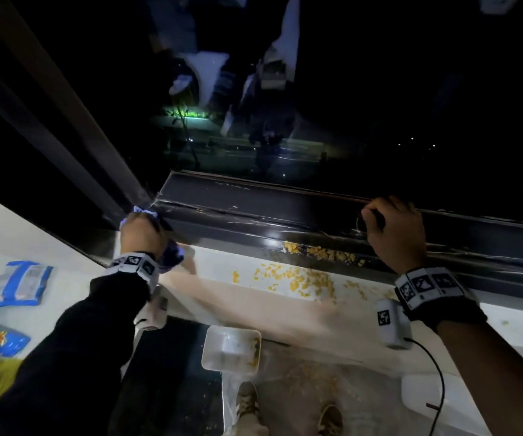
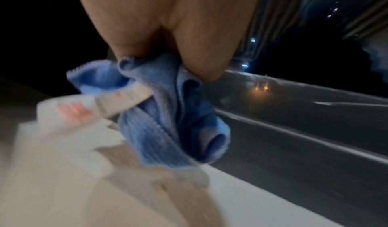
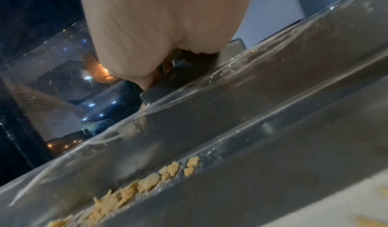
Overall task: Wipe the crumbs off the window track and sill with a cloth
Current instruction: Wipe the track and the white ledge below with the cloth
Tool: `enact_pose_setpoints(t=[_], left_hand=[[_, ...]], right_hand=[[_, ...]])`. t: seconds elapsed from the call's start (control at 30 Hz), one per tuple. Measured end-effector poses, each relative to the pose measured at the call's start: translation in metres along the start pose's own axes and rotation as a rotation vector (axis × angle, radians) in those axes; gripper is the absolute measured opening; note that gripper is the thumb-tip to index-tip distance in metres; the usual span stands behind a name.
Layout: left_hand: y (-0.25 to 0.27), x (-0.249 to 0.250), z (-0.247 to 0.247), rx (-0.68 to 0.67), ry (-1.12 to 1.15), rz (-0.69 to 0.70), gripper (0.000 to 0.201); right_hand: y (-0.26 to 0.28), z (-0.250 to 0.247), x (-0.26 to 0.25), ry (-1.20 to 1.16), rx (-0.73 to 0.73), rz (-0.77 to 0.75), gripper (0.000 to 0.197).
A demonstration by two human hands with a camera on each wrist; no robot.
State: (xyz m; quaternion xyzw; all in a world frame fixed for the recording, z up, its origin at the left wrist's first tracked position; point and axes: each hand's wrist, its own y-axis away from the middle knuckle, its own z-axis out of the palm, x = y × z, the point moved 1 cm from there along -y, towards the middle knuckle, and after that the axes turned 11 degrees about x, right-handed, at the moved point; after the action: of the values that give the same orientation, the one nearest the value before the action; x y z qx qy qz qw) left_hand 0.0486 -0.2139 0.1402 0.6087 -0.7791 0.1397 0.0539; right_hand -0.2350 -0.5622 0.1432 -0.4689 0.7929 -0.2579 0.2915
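Shoes (image 1: 247, 401) and a white tray (image 1: 232, 347) w/ a few crumbs sit lowest, on the floor below the sill (image 1: 254, 297). Left hand (image 1: 142, 234) is at the sill's left end, fingers curled tight round a bunched blue cloth (image 2: 168, 114). Crumbs (image 1: 298, 278) lie scattered mid-sill; a denser line sits in the track groove (image 3: 147, 182) just behind. Right hand (image 1: 395, 231) is farther back on the frame's upper rail, fingers curled over it, prob. bracing.

Advice: press a cloth fold into the groove, drag in one direction, then sweep the sill toward its front edge above the tray. Open sill lies between the hands; snack packets (image 1: 18, 284) lie left, well apart.
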Motion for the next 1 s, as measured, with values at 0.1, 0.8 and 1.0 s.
enact_pose_setpoints(t=[0.1,0.8,1.0], left_hand=[[0.031,0.033,0.021,0.046,-0.033,0.02,0.03],[0.101,0.11,0.03,0.126,0.428,0.034,0.027],[0.171,0.186,0.039,-0.018,0.373,0.156,0.03]], right_hand=[[0.0,0.002,0.0,0.015,-0.038,0.005,0.017],[-0.003,-0.025,0.023,-0.38,-0.214,0.291,0.009],[0.001,-0.02,0.023,-0.399,-0.181,0.21,0.009]])
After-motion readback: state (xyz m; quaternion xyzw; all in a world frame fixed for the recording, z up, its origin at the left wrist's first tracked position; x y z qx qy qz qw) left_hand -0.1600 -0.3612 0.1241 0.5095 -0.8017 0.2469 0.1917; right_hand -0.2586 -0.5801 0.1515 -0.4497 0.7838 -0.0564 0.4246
